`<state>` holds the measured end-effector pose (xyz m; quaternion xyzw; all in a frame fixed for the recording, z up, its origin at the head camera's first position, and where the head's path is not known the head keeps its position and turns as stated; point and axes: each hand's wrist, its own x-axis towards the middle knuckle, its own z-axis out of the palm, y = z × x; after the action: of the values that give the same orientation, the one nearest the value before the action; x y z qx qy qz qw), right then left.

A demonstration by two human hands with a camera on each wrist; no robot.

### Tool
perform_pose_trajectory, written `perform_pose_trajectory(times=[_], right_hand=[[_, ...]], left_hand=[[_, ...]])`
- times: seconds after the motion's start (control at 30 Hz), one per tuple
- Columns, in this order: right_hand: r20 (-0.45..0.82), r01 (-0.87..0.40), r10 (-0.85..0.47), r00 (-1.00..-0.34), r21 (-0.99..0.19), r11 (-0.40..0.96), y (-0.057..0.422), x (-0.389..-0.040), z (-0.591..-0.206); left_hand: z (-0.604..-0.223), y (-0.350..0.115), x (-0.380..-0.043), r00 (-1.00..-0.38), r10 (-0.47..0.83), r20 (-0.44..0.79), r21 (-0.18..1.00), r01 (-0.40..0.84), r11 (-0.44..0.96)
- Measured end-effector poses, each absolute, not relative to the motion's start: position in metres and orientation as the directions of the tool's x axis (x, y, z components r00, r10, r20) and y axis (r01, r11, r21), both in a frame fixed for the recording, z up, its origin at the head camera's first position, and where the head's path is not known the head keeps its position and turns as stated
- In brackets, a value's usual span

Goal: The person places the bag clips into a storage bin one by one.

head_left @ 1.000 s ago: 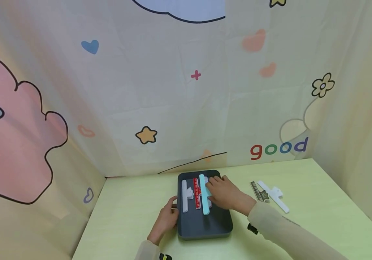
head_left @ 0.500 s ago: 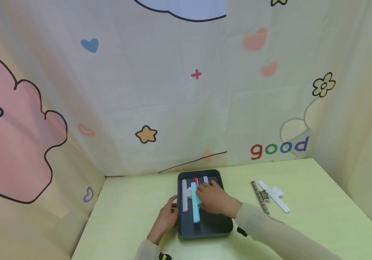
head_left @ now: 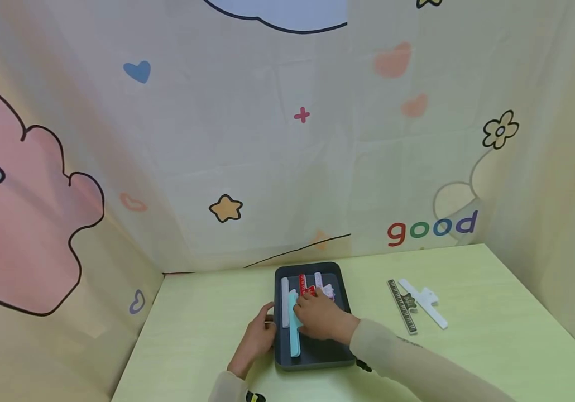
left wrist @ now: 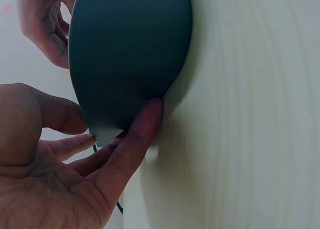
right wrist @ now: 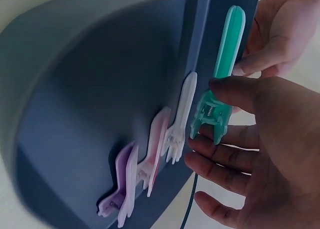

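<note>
My right hand (head_left: 317, 315) pinches a long teal sealing clip (head_left: 294, 335) low in the dark grey tray (head_left: 312, 363). In the right wrist view, the thumb lies on the teal clip (right wrist: 227, 49) beside its spring, fingers under its handles. A white clip (head_left: 284, 301) lies just left of it; red clip (head_left: 302, 282) and pale purple clip (head_left: 319, 279) lie farther back, partly covered by the hand. My left hand (head_left: 257, 338) holds the tray's left side. In the left wrist view, its thumb is at the rim and a finger (left wrist: 145, 119) presses low on the wall.
Right of the tray, a black-and-tan ruler-patterned clip (head_left: 402, 307) and another white clip (head_left: 424, 303) lie side by side on the pale green table (head_left: 192, 312). A printed curtain (head_left: 267, 167) hangs behind the table and along its sides.
My right hand has carried the teal clip left and toward me, from over the red and purple clips to beside the white one. My left hand and the tray have stayed in place.
</note>
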<state>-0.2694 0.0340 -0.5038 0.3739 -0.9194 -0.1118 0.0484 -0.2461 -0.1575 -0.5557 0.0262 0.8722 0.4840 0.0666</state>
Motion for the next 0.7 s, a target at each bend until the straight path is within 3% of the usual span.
perform_pose_trajectory(times=[0.7], right_hand=[[-0.040, -0.701, -0.708, -0.705, 0.191, 0.687, 0.011, -0.267, -0.515]], left_hand=[[-0.556, -0.157, -0.247, -0.990, 0.111, -0.081, 0.835, -0.007, 0.550]])
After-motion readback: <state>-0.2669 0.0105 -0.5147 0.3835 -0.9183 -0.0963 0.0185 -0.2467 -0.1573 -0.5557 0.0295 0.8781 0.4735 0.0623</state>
